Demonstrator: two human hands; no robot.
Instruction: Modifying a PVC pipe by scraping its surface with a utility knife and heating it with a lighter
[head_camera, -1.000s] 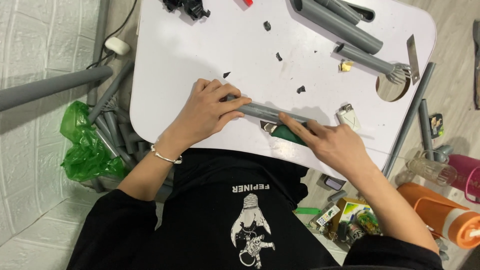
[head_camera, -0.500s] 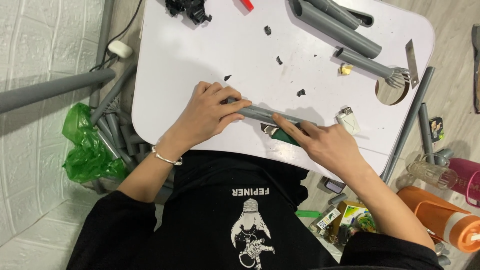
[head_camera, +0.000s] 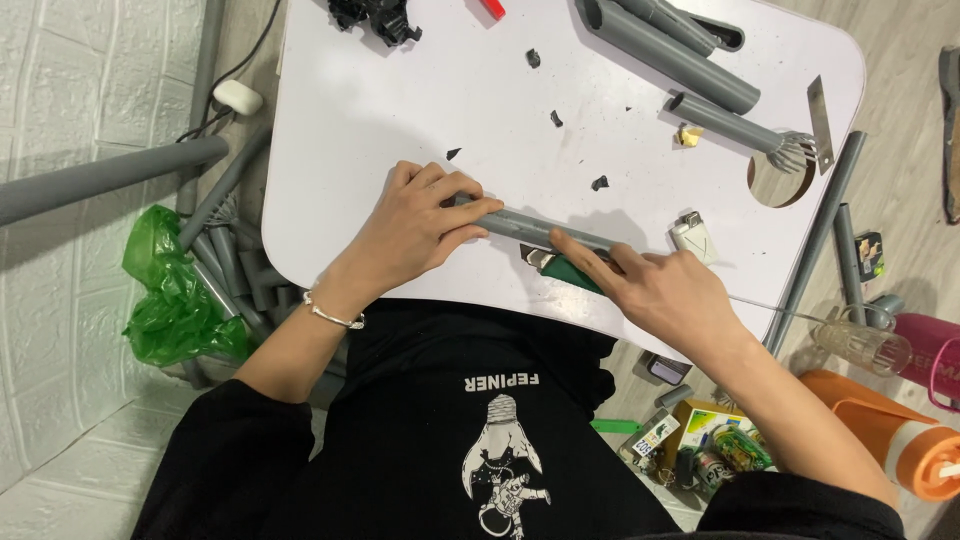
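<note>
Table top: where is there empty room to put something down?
The white table is bare along its left side, between the black parts and the left hand. Crowded: the right side, with grey pipes, lighter, blade and black scraps.

Both forearms are reaching forward, the left hand (head_camera: 420, 222) curling palm-down with fingers bent, the right hand (head_camera: 655, 290) pressing flat, index finger extended.

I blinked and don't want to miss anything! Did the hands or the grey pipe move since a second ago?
Hardly anything changed. The left hand presses down on the grey pipe as before, and the right hand keeps its grip on the green-handled tool against the pipe, perhaps slid a touch along it. The other pipes, the lighter and the black scraps on the white table stayed put.
</note>
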